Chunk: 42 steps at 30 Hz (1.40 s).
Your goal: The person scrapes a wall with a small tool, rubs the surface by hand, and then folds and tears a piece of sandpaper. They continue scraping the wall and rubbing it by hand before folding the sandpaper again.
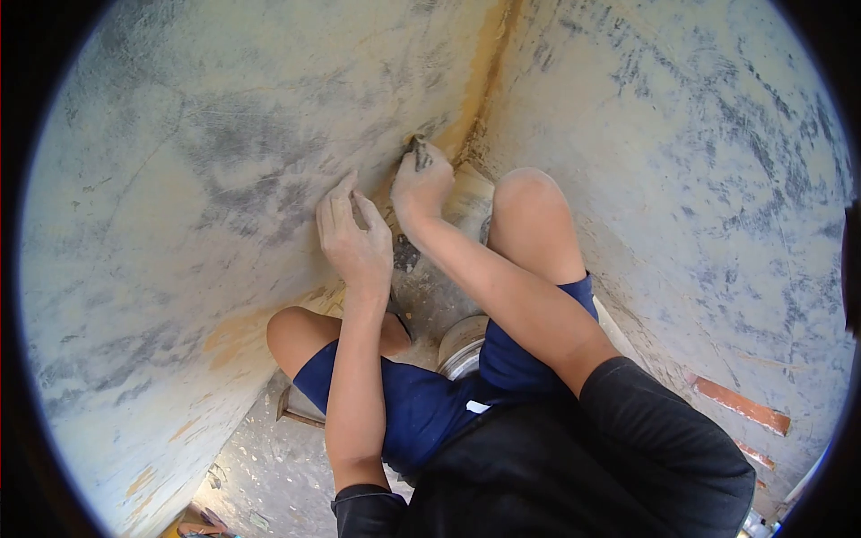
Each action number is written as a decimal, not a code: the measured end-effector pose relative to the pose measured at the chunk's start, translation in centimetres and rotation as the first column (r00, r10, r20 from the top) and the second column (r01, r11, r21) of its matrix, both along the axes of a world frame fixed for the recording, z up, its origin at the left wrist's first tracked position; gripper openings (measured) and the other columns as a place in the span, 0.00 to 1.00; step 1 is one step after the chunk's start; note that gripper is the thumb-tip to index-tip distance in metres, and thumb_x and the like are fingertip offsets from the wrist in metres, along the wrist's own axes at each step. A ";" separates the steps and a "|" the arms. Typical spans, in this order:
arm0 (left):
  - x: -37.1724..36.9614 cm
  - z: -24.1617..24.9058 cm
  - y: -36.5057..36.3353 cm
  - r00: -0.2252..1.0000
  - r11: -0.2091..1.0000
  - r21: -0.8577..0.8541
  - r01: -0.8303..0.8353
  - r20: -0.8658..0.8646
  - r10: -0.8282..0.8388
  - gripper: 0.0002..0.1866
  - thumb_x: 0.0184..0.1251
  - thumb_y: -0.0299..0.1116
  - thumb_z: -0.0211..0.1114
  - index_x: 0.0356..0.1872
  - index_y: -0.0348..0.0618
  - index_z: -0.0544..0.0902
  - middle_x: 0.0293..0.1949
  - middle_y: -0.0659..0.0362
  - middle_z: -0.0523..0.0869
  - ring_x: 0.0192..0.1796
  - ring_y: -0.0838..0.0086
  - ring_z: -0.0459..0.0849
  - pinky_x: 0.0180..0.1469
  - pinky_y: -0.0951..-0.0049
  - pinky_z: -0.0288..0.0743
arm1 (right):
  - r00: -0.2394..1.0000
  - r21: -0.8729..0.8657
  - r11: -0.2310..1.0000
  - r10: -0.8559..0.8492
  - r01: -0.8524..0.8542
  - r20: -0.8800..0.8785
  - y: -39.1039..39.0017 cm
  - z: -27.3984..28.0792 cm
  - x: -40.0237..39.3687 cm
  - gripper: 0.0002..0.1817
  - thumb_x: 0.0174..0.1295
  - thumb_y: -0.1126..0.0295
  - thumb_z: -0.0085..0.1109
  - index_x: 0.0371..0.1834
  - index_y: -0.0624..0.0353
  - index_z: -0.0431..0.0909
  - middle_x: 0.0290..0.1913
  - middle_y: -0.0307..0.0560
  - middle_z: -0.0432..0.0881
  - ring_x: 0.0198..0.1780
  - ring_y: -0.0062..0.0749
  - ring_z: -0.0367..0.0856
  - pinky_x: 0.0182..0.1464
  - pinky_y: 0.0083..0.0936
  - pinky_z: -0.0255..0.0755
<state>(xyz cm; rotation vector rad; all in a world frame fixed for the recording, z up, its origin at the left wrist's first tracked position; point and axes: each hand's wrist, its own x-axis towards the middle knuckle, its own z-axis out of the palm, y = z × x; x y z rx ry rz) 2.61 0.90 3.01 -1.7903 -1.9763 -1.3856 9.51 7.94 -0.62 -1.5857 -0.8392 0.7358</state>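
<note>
My right hand is closed round a small dark piece, mostly hidden by the fingers. It works right at the left wall, close to the yellowish corner seam. I cannot tell what kind of thing the piece is. To the left, my left hand is held up close to the same wall with its fingers stretched and thumb apart, holding nothing. Pale dust coats both hands. Grey, smeared patches and thin cracks mark the whitish wall.
The right wall, also streaked grey, meets the left one beyond my knees. Under me is a round light-coloured container. Speckled floor shows at lower left. Reddish-brown strips lie along the lower right wall.
</note>
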 end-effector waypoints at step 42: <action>-5.7 2.7 -1.0 0.842 0.912 0.243 -0.329 -0.362 0.400 0.47 0.57 0.63 0.74 0.76 0.53 0.69 0.79 0.43 0.57 0.84 0.51 0.46 0.79 0.40 0.28 | 0.983 0.086 0.988 -0.135 0.125 0.123 -0.2 -1.8 -3.5 0.17 0.65 0.81 0.47 0.53 0.76 0.79 0.59 0.67 0.78 0.60 0.60 0.77 0.65 0.42 0.70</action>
